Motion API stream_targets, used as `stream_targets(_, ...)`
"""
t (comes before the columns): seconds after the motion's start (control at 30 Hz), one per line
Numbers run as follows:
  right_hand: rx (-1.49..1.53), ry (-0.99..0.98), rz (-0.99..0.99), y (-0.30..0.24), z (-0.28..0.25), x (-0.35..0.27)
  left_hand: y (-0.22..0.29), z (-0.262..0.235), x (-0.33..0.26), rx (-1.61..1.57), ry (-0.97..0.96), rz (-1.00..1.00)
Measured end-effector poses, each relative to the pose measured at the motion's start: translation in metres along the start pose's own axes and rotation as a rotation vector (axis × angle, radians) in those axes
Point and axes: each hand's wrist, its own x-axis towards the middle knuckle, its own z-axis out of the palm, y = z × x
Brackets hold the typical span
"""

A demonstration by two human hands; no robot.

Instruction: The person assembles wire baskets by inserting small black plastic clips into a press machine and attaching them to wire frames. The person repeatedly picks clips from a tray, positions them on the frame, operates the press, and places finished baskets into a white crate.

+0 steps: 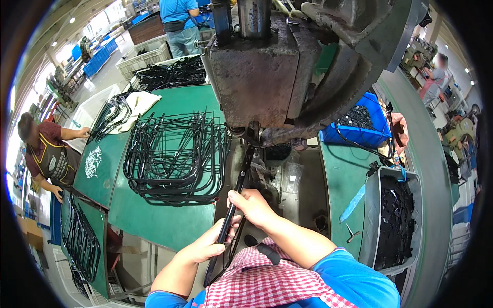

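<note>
A black metal tube frame (224, 229) slants up from my lap, its far end beneath the head of a big grey press (254, 77). My right hand (254, 207) is closed around it higher up, thumb on top. Nearer my body, my left hand (204, 247) grips the same frame, with its fingers wrapped under the tube. Part of the frame's lower end lies against my checked apron. Just to the left, a stack of similar black tube frames (172, 187) rests on the green table (149, 218).
On the right bench (339, 177) are a blue bin of small dark parts (354, 118), a grey tub of black pieces (395, 220) and a small T-shaped metal tool (352, 233). A co-worker (51, 149) stands at the left beside more frames (82, 241). Another person (179, 25) stands behind.
</note>
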Motion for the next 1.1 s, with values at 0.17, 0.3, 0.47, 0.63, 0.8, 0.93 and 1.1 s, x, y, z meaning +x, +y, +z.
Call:
stream_targets(0.17,0.044,0.005,0.016,-0.002,0.012,-0.007,-0.008,-0.017,-0.008,0.080,-0.018,-0.060)
stream_targets(0.3,0.038,-0.002,-0.094,0.002,0.013,-0.001,0.002,-0.026,-0.008,0.174,-0.048,0.037)
stream_targets(0.47,0.094,-0.011,-0.057,0.001,0.011,-0.004,0.006,-0.030,-0.003,0.260,-0.094,0.086)
stream_targets(0.63,0.040,-0.085,-0.055,0.019,-0.004,0.001,-0.013,-0.037,0.002,0.142,-0.099,0.031)
stream_targets(0.8,0.286,-0.009,-0.112,0.055,-0.085,-0.009,-0.022,-0.037,-0.003,0.046,-0.075,0.000)
stream_targets(0.93,-0.622,0.699,-0.141,0.050,-0.159,0.051,-0.025,-0.035,0.005,0.025,-0.089,-0.048)
stream_targets(1.1,-1.054,0.779,-0.407,0.056,-0.177,0.121,-0.021,-0.032,0.001,0.054,-0.050,-0.057)
